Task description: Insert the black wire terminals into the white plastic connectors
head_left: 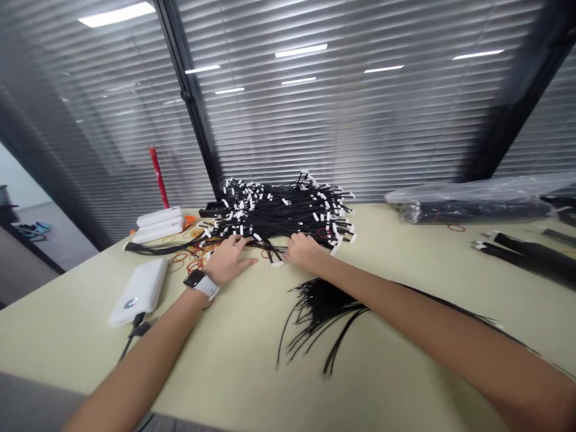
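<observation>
A large pile of black cables with white connectors point(283, 210) lies at the back of the table, before the blinds. At its front left edge my left hand point(227, 259) rests with fingers apart and thumb stretched out, its fingertips by the cables. My right hand point(303, 251) is at the pile's front edge, its fingers curled closed on a black cable; the grip itself is partly hidden. Between both hands, a few cable ends with a white connector point(277, 263) hang out of the pile. Under my right forearm lies a bundle of thin black cables point(321, 300), its loose ends fanned out.
On the pale table point(243, 372), a white power bank point(140, 291) with a plugged-in lead sits left. Behind it are white boxes point(158, 225), red and orange rubber bands point(194, 255) and a red stick point(158, 177). Plastic-wrapped cables point(477, 207) and black sleeved cables point(531, 255) lie right.
</observation>
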`<state>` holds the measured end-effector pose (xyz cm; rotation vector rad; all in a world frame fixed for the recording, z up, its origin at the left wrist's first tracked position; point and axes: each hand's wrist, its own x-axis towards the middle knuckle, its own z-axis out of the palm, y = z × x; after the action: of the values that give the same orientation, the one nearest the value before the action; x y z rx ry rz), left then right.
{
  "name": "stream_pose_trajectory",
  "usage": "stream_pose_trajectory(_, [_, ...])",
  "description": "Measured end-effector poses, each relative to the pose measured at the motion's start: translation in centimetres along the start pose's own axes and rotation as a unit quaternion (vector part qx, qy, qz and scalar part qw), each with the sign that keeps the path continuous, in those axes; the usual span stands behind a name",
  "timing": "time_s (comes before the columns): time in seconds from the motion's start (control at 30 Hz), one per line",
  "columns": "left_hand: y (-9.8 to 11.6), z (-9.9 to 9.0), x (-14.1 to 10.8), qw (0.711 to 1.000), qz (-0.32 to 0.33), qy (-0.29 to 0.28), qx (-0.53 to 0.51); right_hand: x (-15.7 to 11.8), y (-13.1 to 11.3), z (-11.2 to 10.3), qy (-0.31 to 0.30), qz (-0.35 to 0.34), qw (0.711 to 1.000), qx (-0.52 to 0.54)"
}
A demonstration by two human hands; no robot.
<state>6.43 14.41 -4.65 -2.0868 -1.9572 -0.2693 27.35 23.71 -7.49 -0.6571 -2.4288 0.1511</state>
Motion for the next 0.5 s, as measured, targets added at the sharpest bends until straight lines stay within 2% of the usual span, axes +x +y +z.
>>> stream_pose_trajectory(0.1, [-1.3, 0.5, 0.1, 0.999, -0.030, 0.020, 0.013, 0.4, 0.0, -0.1, 0.020, 0.020, 0.999, 0.018])
stream_pose_trajectory(0.2, [-1.8, 0.8, 0.3, 0.996, -0.066, 0.053, 0.024, 0.6, -0.4, -1.5, 0.041, 0.044, 0.998, 0.033])
stream_pose_trajectory(0.37, [-1.6, -0.2, 0.5, 0.983, -0.126, 0.123, 0.045, -0.6, -0.7, -5.9, 0.095, 0.088, 0.988, 0.087])
stream_pose_trajectory(0.5, [-1.1, -0.8, 0.9, 0.989, -0.097, 0.103, 0.029, -2.9, -0.1, -9.2, 0.147, 0.099, 0.971, 0.161])
